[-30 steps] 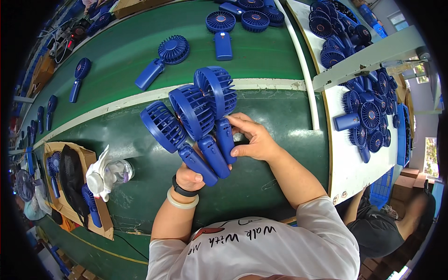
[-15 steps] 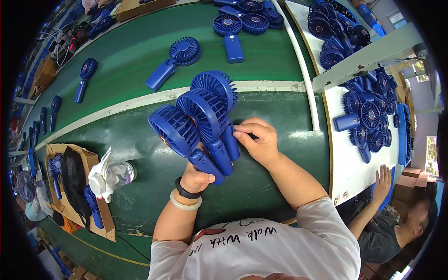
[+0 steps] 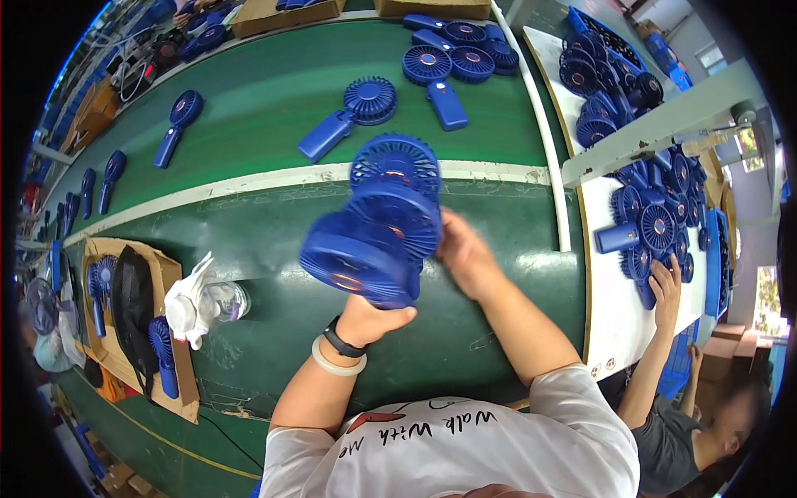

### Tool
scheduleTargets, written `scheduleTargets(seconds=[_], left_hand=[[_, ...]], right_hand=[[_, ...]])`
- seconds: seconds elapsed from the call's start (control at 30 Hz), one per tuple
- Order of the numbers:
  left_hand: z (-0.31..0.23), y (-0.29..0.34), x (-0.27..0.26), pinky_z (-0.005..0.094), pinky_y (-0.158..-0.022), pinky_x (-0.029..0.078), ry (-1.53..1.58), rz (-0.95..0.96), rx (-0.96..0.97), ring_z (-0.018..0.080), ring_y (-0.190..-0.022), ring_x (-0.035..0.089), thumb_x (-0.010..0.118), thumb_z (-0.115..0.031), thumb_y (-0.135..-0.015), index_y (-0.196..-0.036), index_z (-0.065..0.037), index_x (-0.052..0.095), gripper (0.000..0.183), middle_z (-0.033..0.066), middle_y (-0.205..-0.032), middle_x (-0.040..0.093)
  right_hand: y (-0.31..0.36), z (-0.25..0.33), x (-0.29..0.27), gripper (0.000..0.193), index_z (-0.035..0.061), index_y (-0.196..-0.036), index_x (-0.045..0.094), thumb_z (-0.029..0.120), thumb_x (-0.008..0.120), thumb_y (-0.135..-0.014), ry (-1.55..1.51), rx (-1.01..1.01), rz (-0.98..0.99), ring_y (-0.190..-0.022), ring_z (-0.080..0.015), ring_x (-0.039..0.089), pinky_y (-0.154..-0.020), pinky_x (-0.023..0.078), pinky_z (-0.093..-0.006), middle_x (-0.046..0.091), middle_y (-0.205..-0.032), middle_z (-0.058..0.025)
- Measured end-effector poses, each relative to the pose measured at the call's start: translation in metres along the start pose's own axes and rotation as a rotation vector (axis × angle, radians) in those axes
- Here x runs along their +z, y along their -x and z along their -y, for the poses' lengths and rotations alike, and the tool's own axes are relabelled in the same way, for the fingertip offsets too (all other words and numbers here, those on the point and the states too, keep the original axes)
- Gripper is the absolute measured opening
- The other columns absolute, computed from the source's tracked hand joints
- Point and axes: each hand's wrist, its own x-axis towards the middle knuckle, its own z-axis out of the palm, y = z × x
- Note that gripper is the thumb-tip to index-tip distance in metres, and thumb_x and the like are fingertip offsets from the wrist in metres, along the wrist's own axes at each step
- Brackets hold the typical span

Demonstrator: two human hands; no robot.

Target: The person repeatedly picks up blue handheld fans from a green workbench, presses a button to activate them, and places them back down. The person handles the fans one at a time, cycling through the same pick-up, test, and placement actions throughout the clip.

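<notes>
My left hand (image 3: 375, 322), a dark band and a pale bangle on its wrist, grips a bunch of three blue handheld fans (image 3: 365, 253) above the green work surface. The round caged heads overlap and tilt, and the nearest is smeared by motion. The handles are mostly hidden behind the heads and in my hand. At the bunch's right side is my right hand (image 3: 466, 256), its fingertips partly covered by a fan head and blurred. Whether those fingers grip a fan does not show.
Beyond a pale rail, more fans lie spaced along a green conveyor belt (image 3: 266, 124). To the left, a cardboard tray (image 3: 170, 270) holds fans and a black pouch, beside white gloves (image 3: 189, 303) and a clear jar (image 3: 231, 300). At right, a co-worker's hand (image 3: 666, 290) touches fans piled on a white board (image 3: 602, 324).
The fan bunch has turned in my left hand, its heads swinging right and lower. My right hand has shifted beside them. Belt fans have moved right. The co-worker's hand has reached the pile.
</notes>
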Motion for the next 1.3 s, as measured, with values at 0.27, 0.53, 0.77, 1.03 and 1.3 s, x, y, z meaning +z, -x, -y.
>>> scheduleTargets(seconds=[0.27,0.53,0.77,1.03,1.3], left_hand=[[-0.006,-0.003,0.022,0.0541,-0.106,0.022,-0.754,-0.004,0.386,0.0492,-0.131,0.016,0.083,-0.035,-0.061,-0.142,0.000,0.020,0.109,0.0318,-0.145,0.005],[-0.002,-0.004,0.009,0.0342,-0.079,0.045,-0.433,-0.151,0.460,0.0251,-0.102,0.051,0.077,-0.020,-0.071,-0.139,-0.002,0.032,0.083,0.0160,-0.131,0.046],[-0.008,-0.005,0.010,0.0303,-0.078,0.045,-0.433,-0.127,0.446,0.0196,-0.099,0.052,0.076,-0.012,-0.071,-0.139,-0.006,0.036,0.080,0.0109,-0.128,0.043],[-0.014,-0.004,0.008,0.0311,-0.082,0.047,-0.443,-0.083,0.433,0.0176,-0.095,0.053,0.073,-0.003,-0.072,-0.127,-0.005,0.053,0.058,0.0110,-0.128,0.041],[-0.014,-0.010,0.015,0.0302,-0.080,0.048,-0.501,-0.065,0.395,0.0192,-0.092,0.054,0.066,0.006,-0.072,-0.113,-0.005,0.063,0.043,0.0124,-0.128,0.042]], right_hand=[[0.017,0.008,0.020,0.090,0.0028,-0.132,0.040,0.029,0.085,-0.058,-0.043,0.244,-0.015,-0.117,-0.0214,0.049,-0.098,0.041,-0.0357,0.050,-0.127,-0.0092],[0.006,0.019,0.019,0.119,0.0095,-0.144,0.017,0.066,0.072,-0.055,-0.481,0.287,0.045,-0.109,-0.0355,0.055,-0.090,0.048,-0.0469,0.048,-0.125,-0.0229],[0.006,0.014,0.012,0.119,0.0033,-0.142,0.020,0.066,0.072,-0.056,-0.545,0.311,0.152,-0.109,-0.0361,0.056,-0.091,0.048,-0.0489,0.048,-0.126,-0.0244],[0.008,0.013,0.010,0.110,0.0078,-0.143,0.024,0.064,0.069,-0.060,-0.552,0.360,0.061,-0.109,-0.0343,0.056,-0.089,0.050,-0.0465,0.047,-0.128,-0.0228],[0.010,0.030,0.008,0.080,0.0042,-0.129,0.043,0.050,0.070,-0.070,-0.553,0.359,-0.035,-0.101,-0.0306,0.061,-0.085,0.052,-0.0419,0.054,-0.120,-0.0203]])
